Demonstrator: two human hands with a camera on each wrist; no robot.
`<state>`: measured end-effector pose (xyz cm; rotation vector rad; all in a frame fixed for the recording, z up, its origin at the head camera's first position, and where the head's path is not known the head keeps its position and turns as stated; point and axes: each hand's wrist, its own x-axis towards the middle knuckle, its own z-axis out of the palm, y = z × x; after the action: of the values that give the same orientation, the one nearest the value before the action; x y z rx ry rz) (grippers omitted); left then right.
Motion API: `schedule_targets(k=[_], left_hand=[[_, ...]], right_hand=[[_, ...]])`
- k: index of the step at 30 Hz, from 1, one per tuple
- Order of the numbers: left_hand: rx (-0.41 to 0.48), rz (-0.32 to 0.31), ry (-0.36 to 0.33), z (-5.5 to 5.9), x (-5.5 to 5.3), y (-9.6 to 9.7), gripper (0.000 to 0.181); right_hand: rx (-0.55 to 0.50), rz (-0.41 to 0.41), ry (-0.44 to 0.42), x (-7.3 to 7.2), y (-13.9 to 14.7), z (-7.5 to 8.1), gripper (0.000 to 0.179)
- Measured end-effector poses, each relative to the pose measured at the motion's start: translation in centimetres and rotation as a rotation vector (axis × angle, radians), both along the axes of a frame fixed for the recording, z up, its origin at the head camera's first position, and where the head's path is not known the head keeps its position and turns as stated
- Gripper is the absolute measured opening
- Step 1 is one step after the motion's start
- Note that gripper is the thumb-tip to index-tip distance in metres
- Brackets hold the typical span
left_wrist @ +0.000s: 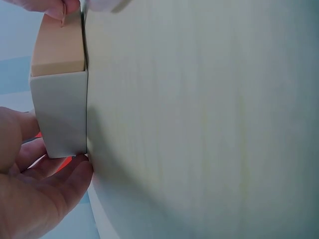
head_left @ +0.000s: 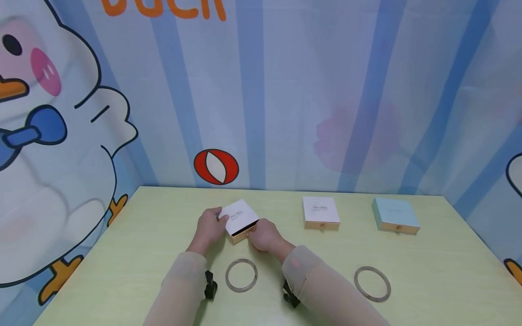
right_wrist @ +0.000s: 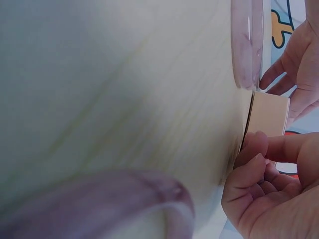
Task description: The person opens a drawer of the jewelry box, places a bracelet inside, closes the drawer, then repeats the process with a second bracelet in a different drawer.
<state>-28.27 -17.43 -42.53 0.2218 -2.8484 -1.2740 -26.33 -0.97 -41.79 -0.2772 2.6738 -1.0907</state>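
Note:
A small white drawer box (head_left: pixel 239 213) with printed lettering stands turned at an angle on the table. Its peach drawer (head_left: pixel 241 235) is slid partly out, with a dark gap showing behind its front edge. My left hand (head_left: pixel 209 229) grips the white sleeve, thumb on one side and fingers around its end. At the drawer's front, my right hand (head_left: pixel 266 235) pinches the small pull tab (left_wrist: pixel 64 17), seen in the left wrist view. A greyish translucent bangle (head_left: pixel 227 275) lies between my forearms. The drawer's inside is hidden from view.
To the right stand another white drawer box (head_left: pixel 321 210) and a pale blue one (head_left: pixel 395 213), both shut. A second bangle (head_left: pixel 378 299) lies right of my right forearm. Behind the table (head_left: pixel 163 203) hangs a printed cartoon backdrop (head_left: pixel 281 90).

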Motion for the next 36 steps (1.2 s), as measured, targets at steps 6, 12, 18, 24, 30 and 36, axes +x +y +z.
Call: schedule_targets(k=[6, 12, 18, 24, 30, 36], left_hand=[[0.010, 0.007, -0.011, 0.11, 0.07, 0.02, 0.049], [0.010, 0.002, -0.012, 0.20, 0.09, 0.11, 0.048], [0.007, 0.005, -0.017, 0.02, 0.02, -0.05, 0.049], [0.006, 0.004, -0.017, -0.10, -0.05, -0.11, 0.049], [0.005, 0.006, -0.012, -0.03, 0.02, -0.02, 0.049], [0.001, 0.014, -0.018, 0.06, 0.08, 0.08, 0.049]], right_hand=[[0.010, -0.015, -0.008, -0.09, 0.00, -0.18, 0.042], [0.028, -0.014, -0.028, -0.16, 0.13, -0.10, 0.044], [0.048, 0.004, -0.023, -0.13, 0.23, -0.15, 0.048], [0.047, 0.004, -0.026, -0.01, 0.30, -0.04, 0.048], [0.056, 0.003, -0.022, 0.16, 0.37, 0.11, 0.049], [0.066, 0.007, -0.030, 0.26, 0.46, 0.19, 0.048]])
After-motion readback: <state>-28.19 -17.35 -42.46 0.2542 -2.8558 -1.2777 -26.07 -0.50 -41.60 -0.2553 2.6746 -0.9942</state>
